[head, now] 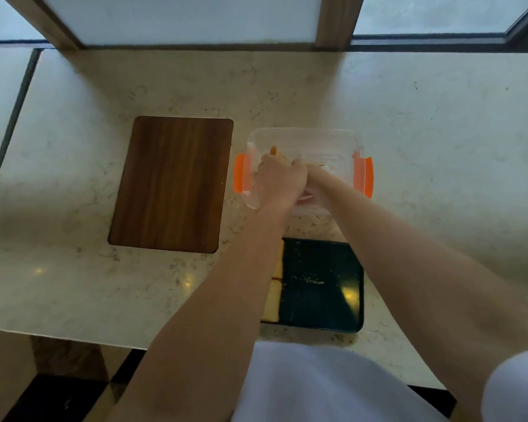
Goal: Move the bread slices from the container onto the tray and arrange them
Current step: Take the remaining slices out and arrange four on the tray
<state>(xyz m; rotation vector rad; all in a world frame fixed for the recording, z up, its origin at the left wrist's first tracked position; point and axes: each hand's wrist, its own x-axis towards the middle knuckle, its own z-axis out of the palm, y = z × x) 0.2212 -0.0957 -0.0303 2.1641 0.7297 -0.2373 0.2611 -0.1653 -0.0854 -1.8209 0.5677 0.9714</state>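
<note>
1. Starting nearest the person, the dark tray (pixel 323 287) lies flat on the pale speckled counter (pixel 73 269); it is glossy, round-cornered and dusted with crumbs. Two pale yellow bread slices (pixel 276 269) sit end to end along its left edge, half hidden by the left forearm, and the rest of the tray is bare.
2. Beyond it stands the clear plastic container (pixel 302 141), rounded at the corners, with orange clips (pixel 240 175) on both short sides.
3. Both hands are down inside it. The left hand (pixel 279 178) looks curled round something orange-brown, probably a slice of bread (pixel 274 150), though its fingers are mostly hidden. The right hand (pixel 313 184) is tucked behind the left, and I cannot tell how its fingers are set.
4. Soft bread tears and dents, so I would lift each slice with light, spread support from underneath, then lay it flush against the row already begun.
5. To the left lies a dark wooden board (pixel 171 184), smooth-grained and unused.
</note>
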